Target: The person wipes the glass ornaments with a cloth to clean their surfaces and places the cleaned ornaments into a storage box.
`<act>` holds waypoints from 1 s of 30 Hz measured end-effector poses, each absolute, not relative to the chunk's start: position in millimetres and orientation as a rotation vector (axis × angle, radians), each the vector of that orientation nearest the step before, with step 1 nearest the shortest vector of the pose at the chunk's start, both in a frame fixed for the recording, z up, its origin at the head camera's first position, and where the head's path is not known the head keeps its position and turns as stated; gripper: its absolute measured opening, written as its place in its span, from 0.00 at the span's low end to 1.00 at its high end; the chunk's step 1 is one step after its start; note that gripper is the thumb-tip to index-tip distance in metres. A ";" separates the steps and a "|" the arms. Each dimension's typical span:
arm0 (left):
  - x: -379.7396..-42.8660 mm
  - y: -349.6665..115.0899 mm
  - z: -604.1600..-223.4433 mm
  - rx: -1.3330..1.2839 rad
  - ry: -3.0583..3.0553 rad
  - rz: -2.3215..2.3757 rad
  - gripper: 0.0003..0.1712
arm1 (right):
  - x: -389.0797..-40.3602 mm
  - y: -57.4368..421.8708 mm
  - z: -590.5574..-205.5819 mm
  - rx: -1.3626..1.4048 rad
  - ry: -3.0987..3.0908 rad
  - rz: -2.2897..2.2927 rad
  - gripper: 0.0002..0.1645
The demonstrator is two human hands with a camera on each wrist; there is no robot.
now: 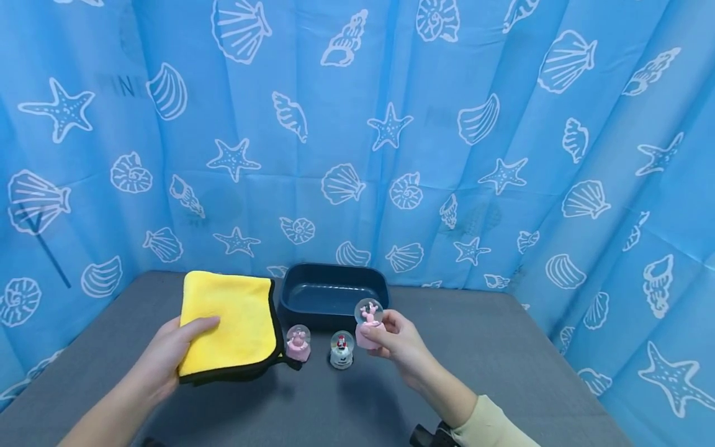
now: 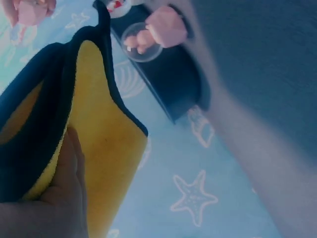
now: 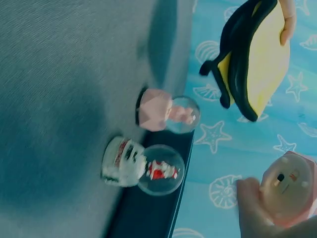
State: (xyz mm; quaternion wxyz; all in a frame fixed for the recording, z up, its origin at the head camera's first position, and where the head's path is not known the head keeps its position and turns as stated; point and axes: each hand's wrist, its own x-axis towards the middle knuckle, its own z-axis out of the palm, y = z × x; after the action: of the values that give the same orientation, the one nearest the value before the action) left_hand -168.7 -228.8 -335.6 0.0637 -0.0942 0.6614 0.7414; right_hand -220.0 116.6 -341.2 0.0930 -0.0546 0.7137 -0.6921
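Note:
My left hand [image 1: 167,351] grips a folded yellow cloth [image 1: 231,323] with black edging, thumb on top, lifted over the table. In my right hand [image 1: 403,340] a snow globe [image 1: 370,324] with a pink base and a pink figure inside is held upright by its base. From the right wrist view, the underside of that pink base [image 3: 287,186] shows. Between the hands stand a second pink snow globe [image 1: 298,343], close to the cloth's corner, and a white-based snow globe [image 1: 342,349] with a red-and-white figure.
A dark blue rectangular bin [image 1: 335,292] stands at the back of the grey table [image 1: 475,347], right behind the globes. Behind the table hangs a blue curtain [image 1: 346,155] printed with white shells and starfish.

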 end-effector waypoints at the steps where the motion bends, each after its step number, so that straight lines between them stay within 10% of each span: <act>1: -169.0 -226.0 -335.0 -0.280 2.006 2.239 0.34 | -219.7 114.6 -340.8 -0.177 2.093 -2.060 0.20; 30: -170.7 -134.2 -316.3 0.020 2.094 2.338 0.27 | -213.7 75.0 -339.4 -0.360 1.821 -2.077 0.22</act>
State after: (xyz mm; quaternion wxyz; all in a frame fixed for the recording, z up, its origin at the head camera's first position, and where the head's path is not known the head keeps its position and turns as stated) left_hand -170.7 -134.2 -316.3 0.0016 0.0065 0.6671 0.7449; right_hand -213.7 75.0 -339.4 0.1771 -0.1273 0.6435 -0.7337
